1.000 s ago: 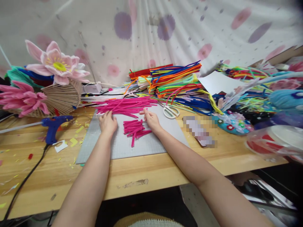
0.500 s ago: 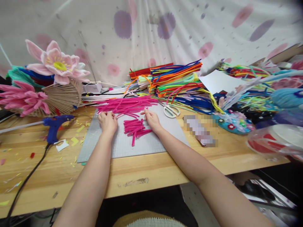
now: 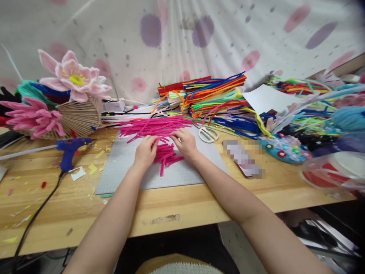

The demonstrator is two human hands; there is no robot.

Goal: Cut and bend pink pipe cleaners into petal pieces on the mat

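Over the grey cutting mat point(image 3: 114, 167), my left hand point(image 3: 146, 151) pinches a pink pipe cleaner point(image 3: 163, 137) near one end. My right hand point(image 3: 184, 144) has its fingers closed at the other end of that strip, to the right. Long pink pipe cleaners point(image 3: 151, 125) lie in a loose bundle just beyond both hands. Between my wrists, a small pile of short, folded pink pieces point(image 3: 167, 155) rests on the mat, partly hidden by my left hand.
White-handled scissors point(image 3: 208, 134) lie right of my right hand. A blue glue gun point(image 3: 69, 152) with its cord is at the left, near fluffy pink flowers point(image 3: 74, 78). Coloured pipe cleaner bundles point(image 3: 215, 91) stand behind. A blurred-out flat item point(image 3: 242, 158) lies on the right.
My left hand has moved right, from the mat's left part to close beside my right hand. My right hand has shifted slightly right. A pink strip now spans the gap between them.
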